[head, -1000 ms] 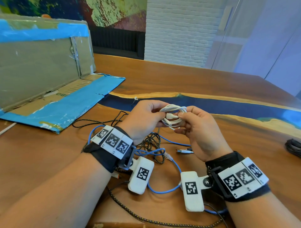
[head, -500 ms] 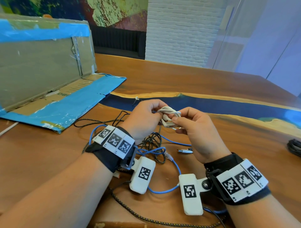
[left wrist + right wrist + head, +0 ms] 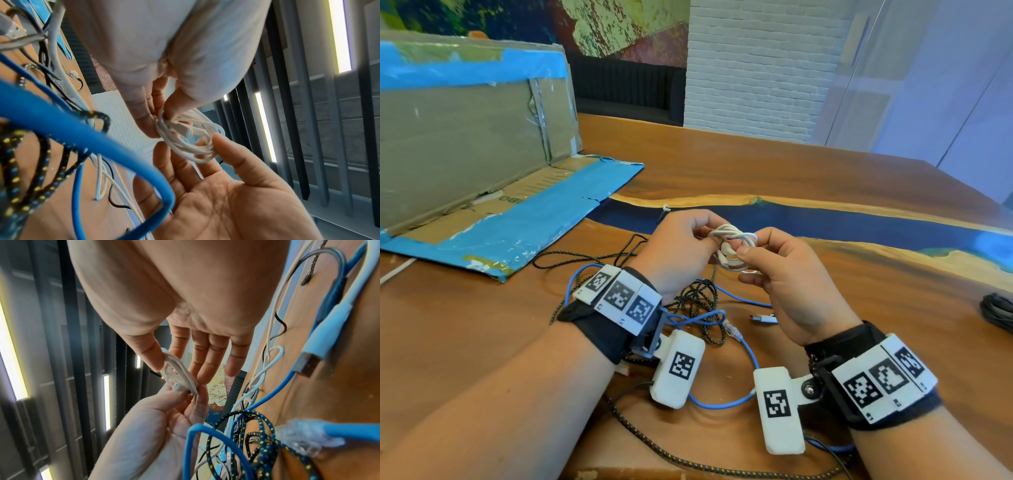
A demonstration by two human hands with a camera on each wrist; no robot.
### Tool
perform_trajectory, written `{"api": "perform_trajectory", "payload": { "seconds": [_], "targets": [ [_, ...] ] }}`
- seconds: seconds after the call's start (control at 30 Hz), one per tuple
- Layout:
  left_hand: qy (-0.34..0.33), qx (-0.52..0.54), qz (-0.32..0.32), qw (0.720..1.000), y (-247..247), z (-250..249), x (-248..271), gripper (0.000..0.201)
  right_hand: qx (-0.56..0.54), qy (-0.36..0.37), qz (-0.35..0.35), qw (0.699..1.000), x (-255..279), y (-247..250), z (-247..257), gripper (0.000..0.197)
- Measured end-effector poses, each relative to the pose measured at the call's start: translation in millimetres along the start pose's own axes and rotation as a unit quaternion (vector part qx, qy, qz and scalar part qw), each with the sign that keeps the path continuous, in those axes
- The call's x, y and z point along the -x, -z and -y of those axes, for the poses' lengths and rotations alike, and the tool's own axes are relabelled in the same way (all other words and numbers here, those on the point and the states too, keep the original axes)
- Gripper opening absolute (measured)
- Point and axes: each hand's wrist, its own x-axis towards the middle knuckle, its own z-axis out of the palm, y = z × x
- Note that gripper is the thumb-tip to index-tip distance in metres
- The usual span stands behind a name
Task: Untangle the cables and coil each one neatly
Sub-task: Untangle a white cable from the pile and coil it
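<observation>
Above the tabletop (image 3: 808,178), the left hand (image 3: 678,250) and right hand (image 3: 787,281) pinch opposite sides of a coiled white cable (image 3: 732,246) between them.

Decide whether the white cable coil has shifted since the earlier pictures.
Cannot tell. The white cable coil, pinched by the left hand and right hand, sits just below the table's blue strip as before.

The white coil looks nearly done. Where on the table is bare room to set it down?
Bare wood lies right of the right hand, before the dark coil at the table's edge, and beyond the blue resin strip. Under both wrists it is crowded with the blue cable and braided cable.
</observation>
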Motion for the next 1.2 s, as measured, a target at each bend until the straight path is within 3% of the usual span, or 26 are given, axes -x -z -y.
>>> {"api": "perform_trajectory", "payload": {
  "seconds": [0.23,0.4,0.6,0.67,0.8,1.07,1.2],
  "targets": [
    [0.006,0.025,0.034,0.999,-1.1,-2.0,0.7,0.022,-0.083,-0.014,0.008,0.996,0.0,2.5,-1.1,0.01],
    [0.025,0.097,0.08,0.992,-0.8,-5.5,2.8,0.024,-0.16,-0.016,0.001,0.987,0.2,5.2,2.1,0.034],
    [0.046,0.175,0.118,0.976,5.4,-7.5,4.7,0.03,-0.222,-0.025,0.006,0.975,6.4,2.7,8.9,0.025],
    [0.049,0.183,0.116,0.975,6.9,-7.8,4.1,0.03,-0.216,-0.03,0.003,0.976,6.3,2.0,10.3,0.01],
    [0.041,0.176,0.119,0.976,5.9,-9.7,4.2,0.031,-0.181,-0.013,-0.004,0.983,3.2,6.9,9.8,0.004],
    [0.016,0.148,0.108,0.983,-0.5,-12.2,7.8,0.032,-0.144,0.008,0.002,0.99,1.2,15.9,10.7,0.025],
    [0.029,0.119,0.137,0.983,2.7,-14.2,7.5,0.039,-0.127,0.0,-0.011,0.992,0.6,15.1,7.6,0.025]
  ]
}}
